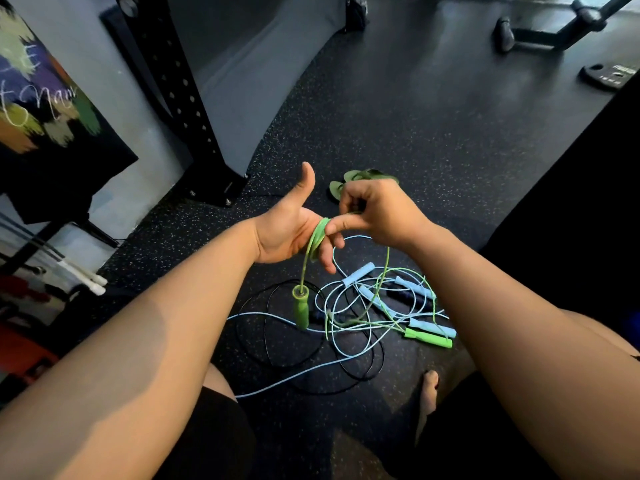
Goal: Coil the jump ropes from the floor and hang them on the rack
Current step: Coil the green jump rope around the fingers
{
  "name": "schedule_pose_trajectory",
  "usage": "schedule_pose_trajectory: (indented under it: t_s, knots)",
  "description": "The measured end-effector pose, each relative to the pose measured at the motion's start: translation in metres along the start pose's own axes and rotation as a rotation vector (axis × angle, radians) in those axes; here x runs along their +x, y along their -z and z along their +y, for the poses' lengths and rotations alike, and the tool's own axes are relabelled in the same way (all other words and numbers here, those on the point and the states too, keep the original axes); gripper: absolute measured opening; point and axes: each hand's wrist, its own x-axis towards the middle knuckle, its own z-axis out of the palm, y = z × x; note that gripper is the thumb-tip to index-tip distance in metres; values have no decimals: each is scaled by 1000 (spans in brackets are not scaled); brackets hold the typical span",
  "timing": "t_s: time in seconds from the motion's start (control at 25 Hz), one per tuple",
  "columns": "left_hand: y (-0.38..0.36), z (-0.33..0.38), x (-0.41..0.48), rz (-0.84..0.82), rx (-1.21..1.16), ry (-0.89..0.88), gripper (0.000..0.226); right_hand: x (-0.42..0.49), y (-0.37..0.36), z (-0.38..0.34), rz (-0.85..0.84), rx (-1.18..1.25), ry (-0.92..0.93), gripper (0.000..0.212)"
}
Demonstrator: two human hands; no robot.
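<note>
A green jump rope (317, 237) is wound in several loops around the fingers of my left hand (289, 230), whose thumb points up. One green handle (300, 308) dangles from those loops. My right hand (374, 211) pinches the same green cord just beside the coil; the cord runs down from it to the floor pile. There the other green handle (429, 337) lies among tangled light blue ropes with blue handles (358, 273) and a thin black rope (277, 355).
A black perforated rack upright (180, 98) stands bolted to the speckled rubber floor at the left. Green sandals (346, 183) lie behind my hands. A weight plate (609, 76) and a machine base (550, 32) sit far right. My bare foot (429, 389) is beside the pile.
</note>
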Motion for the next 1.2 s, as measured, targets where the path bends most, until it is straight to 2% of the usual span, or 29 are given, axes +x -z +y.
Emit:
schedule_pose_trajectory:
  t_s: [0.16,0.4,0.52,0.6,0.68,0.76,0.84,0.96,1.08,1.2]
  knots:
    - [-4,8,-7,-55,-146,-78,114,-1,-6,11,-13,74,-121,41]
    - [-5,11,-12,51,-429,-228,115,-7,-30,17,-75,180,-311,63]
    - [-3,14,-13,121,-649,-335,119,-10,-45,28,-126,227,-399,44]
    - [1,15,-15,203,-771,-414,123,-13,-56,33,-241,163,-437,26]
    - [6,16,-16,261,-822,-476,133,-15,-63,32,-377,170,-484,19]
    - [11,16,-17,320,-817,-496,141,-16,-63,28,-462,173,-481,23]
    - [16,15,-16,380,-768,-499,142,-13,-58,19,-478,152,-465,28]
    - [24,9,-11,469,-656,-459,138,-7,-44,4,-387,33,-397,31]
    - [24,2,-6,544,-469,-342,129,-4,-31,-8,-244,-11,-290,28]
    - [16,-2,-2,528,-291,-196,115,-6,-25,-11,-152,-60,-192,25]
